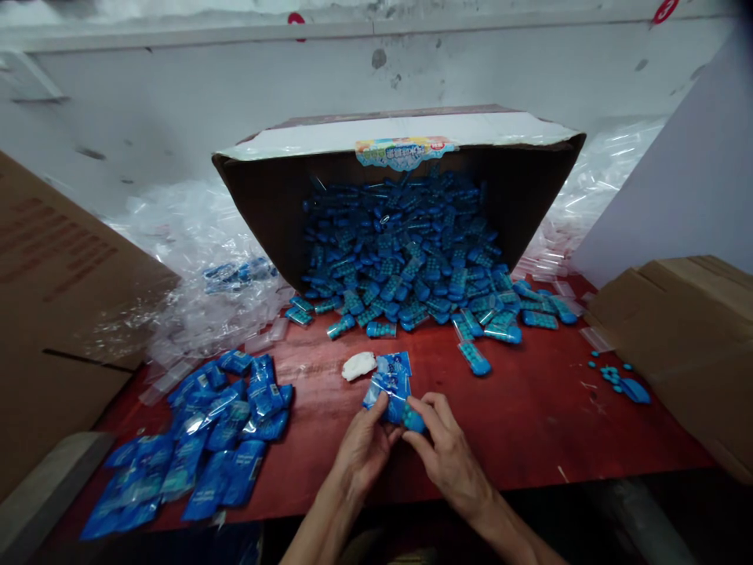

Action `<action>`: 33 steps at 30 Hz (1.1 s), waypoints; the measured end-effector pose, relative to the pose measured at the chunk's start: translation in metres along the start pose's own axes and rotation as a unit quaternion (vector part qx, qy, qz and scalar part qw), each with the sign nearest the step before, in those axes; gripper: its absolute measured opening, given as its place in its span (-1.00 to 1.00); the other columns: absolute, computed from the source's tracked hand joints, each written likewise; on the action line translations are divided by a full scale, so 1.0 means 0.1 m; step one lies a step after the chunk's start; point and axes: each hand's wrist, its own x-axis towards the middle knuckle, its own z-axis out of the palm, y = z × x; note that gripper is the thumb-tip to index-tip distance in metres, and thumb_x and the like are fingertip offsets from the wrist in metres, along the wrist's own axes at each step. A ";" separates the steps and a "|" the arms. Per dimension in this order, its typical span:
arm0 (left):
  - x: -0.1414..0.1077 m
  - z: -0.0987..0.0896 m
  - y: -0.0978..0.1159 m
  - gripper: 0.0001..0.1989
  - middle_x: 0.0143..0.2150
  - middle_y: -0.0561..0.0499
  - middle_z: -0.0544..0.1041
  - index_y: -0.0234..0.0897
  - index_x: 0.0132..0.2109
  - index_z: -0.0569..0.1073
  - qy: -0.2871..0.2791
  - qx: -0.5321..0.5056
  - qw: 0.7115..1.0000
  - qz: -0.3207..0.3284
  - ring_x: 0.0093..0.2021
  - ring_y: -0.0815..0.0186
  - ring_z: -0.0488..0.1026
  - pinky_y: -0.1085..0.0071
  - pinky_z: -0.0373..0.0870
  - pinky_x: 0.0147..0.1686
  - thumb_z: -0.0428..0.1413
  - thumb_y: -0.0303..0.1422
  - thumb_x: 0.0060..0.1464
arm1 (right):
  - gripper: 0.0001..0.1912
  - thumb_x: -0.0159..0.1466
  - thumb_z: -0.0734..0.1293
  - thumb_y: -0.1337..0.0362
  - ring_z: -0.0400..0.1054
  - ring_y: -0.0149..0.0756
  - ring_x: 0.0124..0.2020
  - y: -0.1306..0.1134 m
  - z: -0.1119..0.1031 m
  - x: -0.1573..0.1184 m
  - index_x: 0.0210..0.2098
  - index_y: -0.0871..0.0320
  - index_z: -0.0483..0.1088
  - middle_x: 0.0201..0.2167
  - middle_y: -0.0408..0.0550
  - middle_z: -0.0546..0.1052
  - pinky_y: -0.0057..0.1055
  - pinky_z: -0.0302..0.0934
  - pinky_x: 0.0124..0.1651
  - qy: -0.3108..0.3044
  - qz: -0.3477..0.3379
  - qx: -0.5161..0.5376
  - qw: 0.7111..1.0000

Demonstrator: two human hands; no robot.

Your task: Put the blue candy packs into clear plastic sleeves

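the left hand (365,443) pinches a flat, printed blue plastic packet (388,383) over the red bench (500,408); the right hand (450,451) pinches a small, rounded blue plastic case (414,419) at the packet's near end.

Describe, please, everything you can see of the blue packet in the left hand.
The blue packet looks like glossy, printed plastic film; its markings are too blurred to read. The left hand grips it, thumb on top, over the red table. The right hand holds a blue container at its near end; whether that is inside cannot be told.
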 end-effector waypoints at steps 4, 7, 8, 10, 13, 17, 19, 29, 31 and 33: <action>-0.03 0.01 0.02 -0.84 -0.41 0.00 0.53 -0.33 -0.31 0.41 -0.016 0.030 0.999 0.010 -0.43 0.36 0.45 0.41 0.36 -0.38 0.13 -0.38 -0.11 | -0.66 0.19 0.15 0.42 0.27 -0.35 -0.16 -0.03 -0.15 0.06 -0.05 0.06 0.23 -0.21 -0.08 0.35 -0.42 0.21 -0.08 -0.038 0.005 0.091 0.995; -0.08 0.06 0.01 -0.86 -0.41 -0.01 0.53 -0.34 -0.33 0.42 -0.061 0.057 0.996 0.034 -0.42 0.36 0.44 0.43 0.34 -0.35 0.13 -0.38 -0.10 | -0.62 0.19 0.13 0.44 0.27 -0.30 -0.17 -0.03 -0.13 0.02 -0.01 0.06 0.20 -0.20 -0.04 0.34 -0.36 0.21 -0.10 -0.020 -0.021 0.045 0.999; -0.09 0.07 0.01 -0.87 -0.41 -0.02 0.53 -0.35 -0.34 0.42 -0.073 0.061 0.994 0.044 -0.42 0.37 0.44 0.45 0.33 -0.34 0.12 -0.39 -0.10 | -0.61 0.19 0.12 0.44 0.26 -0.28 -0.17 -0.04 -0.11 0.00 0.00 0.06 0.19 -0.20 -0.02 0.33 -0.33 0.21 -0.11 -0.015 -0.034 0.024 0.999; -0.09 0.06 0.03 -0.88 -0.41 -0.02 0.53 -0.37 -0.33 0.43 -0.107 0.065 0.991 0.048 -0.42 0.39 0.43 0.48 0.31 -0.33 0.11 -0.42 -0.09 | -0.60 0.18 0.13 0.44 0.26 -0.27 -0.20 -0.04 -0.08 -0.03 0.00 0.05 0.20 -0.22 -0.02 0.33 -0.31 0.21 -0.14 -0.014 -0.044 0.017 0.999; -0.06 -0.02 0.07 -0.86 -0.42 -0.04 0.53 -0.37 -0.30 0.44 -0.183 0.068 0.981 -0.014 -0.42 0.36 0.43 0.44 0.31 -0.32 0.11 -0.43 -0.08 | -0.51 0.08 0.26 0.44 0.26 -0.36 -0.33 -0.01 -0.10 0.01 0.00 0.03 0.17 -0.33 -0.12 0.33 -0.41 0.23 -0.24 -0.053 0.025 0.149 0.987; -0.04 -0.12 0.09 -0.76 -0.38 -0.07 0.54 -0.37 -0.25 0.44 -0.254 0.051 0.964 -0.068 -0.33 0.26 0.46 0.36 0.30 -0.24 0.16 -0.40 -0.15 | -0.17 -0.15 0.43 0.45 0.26 -0.47 -0.39 0.09 -0.18 0.14 0.07 -0.01 0.06 -0.36 -0.23 0.30 -0.53 0.21 -0.33 -0.147 0.121 0.375 0.907; -0.06 -0.12 0.09 -0.71 -0.36 -0.11 0.54 -0.39 -0.22 0.44 -0.273 0.053 0.958 -0.075 -0.26 0.20 0.46 0.32 0.27 -0.17 0.18 -0.40 -0.18 | -0.04 -0.21 0.46 0.44 0.28 -0.41 -0.28 0.09 -0.22 0.18 0.11 -0.04 -0.01 -0.22 -0.17 0.32 -0.51 0.22 -0.29 -0.195 0.136 0.423 0.875; -0.10 -0.11 0.11 -0.67 -0.40 -0.18 0.54 -0.42 -0.28 0.44 -0.264 0.052 0.954 -0.131 -0.28 0.09 0.48 0.26 0.31 -0.23 0.23 -0.37 -0.29 | -0.09 -0.16 0.41 0.39 0.28 -0.30 -0.16 -0.07 -0.36 0.22 0.13 -0.10 -0.01 0.03 -0.13 0.25 -0.36 0.25 -0.19 -0.268 0.105 0.351 0.891; -0.12 -0.09 0.06 -0.70 -0.40 -0.15 0.54 -0.41 -0.30 0.46 -0.254 0.038 0.959 -0.120 -0.30 0.14 0.48 0.32 0.32 -0.25 0.22 -0.36 -0.26 | -0.15 -0.12 0.39 0.39 0.29 -0.34 -0.22 -0.03 -0.32 0.20 0.12 -0.09 0.02 -0.02 -0.14 0.28 -0.41 0.24 -0.23 -0.261 0.107 0.370 0.885; -0.14 -0.06 0.00 -0.72 -0.40 -0.12 0.54 -0.40 -0.28 0.46 -0.236 0.027 0.966 -0.101 -0.29 0.19 0.48 0.38 0.33 -0.28 0.20 -0.34 -0.21 | -0.22 -0.09 0.38 0.38 0.29 -0.40 -0.28 0.02 -0.26 0.17 0.10 -0.06 0.06 -0.10 -0.16 0.33 -0.47 0.22 -0.26 -0.236 0.113 0.396 0.880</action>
